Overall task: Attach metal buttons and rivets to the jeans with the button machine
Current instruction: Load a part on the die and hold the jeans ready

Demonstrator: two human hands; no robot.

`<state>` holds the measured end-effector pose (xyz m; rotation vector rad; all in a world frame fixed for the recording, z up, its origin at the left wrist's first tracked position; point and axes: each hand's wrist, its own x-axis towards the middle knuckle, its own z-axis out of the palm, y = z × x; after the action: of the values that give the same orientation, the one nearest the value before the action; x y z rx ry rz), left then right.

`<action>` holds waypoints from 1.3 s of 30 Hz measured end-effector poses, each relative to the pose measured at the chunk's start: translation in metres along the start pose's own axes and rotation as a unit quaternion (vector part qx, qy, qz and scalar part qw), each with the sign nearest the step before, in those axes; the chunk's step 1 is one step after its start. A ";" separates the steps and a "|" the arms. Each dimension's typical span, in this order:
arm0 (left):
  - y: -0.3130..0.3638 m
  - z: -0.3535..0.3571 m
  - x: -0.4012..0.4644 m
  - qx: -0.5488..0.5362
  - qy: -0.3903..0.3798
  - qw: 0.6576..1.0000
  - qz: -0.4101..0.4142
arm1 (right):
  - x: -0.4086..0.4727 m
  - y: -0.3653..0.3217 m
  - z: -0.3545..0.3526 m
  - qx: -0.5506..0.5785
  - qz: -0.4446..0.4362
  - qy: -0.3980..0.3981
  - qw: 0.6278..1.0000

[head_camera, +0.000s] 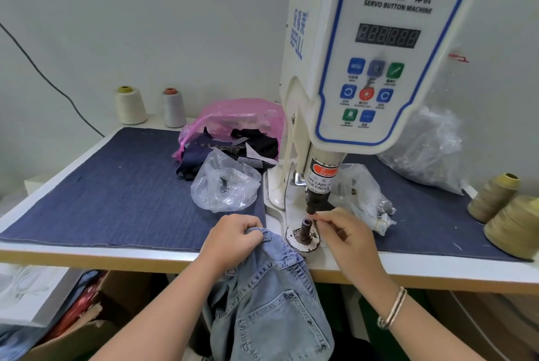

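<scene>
So the person is sitting at the button machine (370,51), and everything is happening right at the little post (305,230) under its plunger (316,185). The right hand (347,239) is reaching in just beside the post, with its fingers (322,219) pinching something tiny right next to the post's top. It's too small to make out, but my guess is it's a button or rivet piece being seated there before the press. That hand is coming in from the side, probably to stay out from under the plunger, which makes sense given the finger warning sticker above it.

The left hand (233,239) is sitting just left of the post, its fingers clenching a bunched edge of the jeans (271,302). Most of the denim is hanging off the front edge of the surface (437,267) below the post, so the hand is likely keeping the right spot ready to slide over once the hardware is loaded.

A clear bag (226,185) is lying left of the post and another bag (361,191) right behind it, both within easy reach, probably holding the metal parts. Thread cones (507,214) are standing well off to the right of the post.
</scene>
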<state>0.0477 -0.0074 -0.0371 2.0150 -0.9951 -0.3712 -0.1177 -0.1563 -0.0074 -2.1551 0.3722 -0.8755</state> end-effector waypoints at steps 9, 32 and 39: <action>0.061 -0.015 -0.014 -0.266 -0.120 0.954 0.066 | -0.022 -0.039 0.008 0.024 0.087 -0.198 0.976; 0.057 -0.013 -0.025 -0.002 -0.273 0.959 0.081 | -0.010 -0.012 -0.050 0.316 0.134 -0.155 0.926; 0.061 -0.012 -0.031 -0.120 -0.287 0.947 0.085 | -0.003 -0.030 -0.056 0.376 0.089 -0.198 0.901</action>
<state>0.0032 0.0022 0.0159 1.6114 -1.3869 -0.9724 -0.1589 -0.1656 0.0405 -1.4848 0.0032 -0.3593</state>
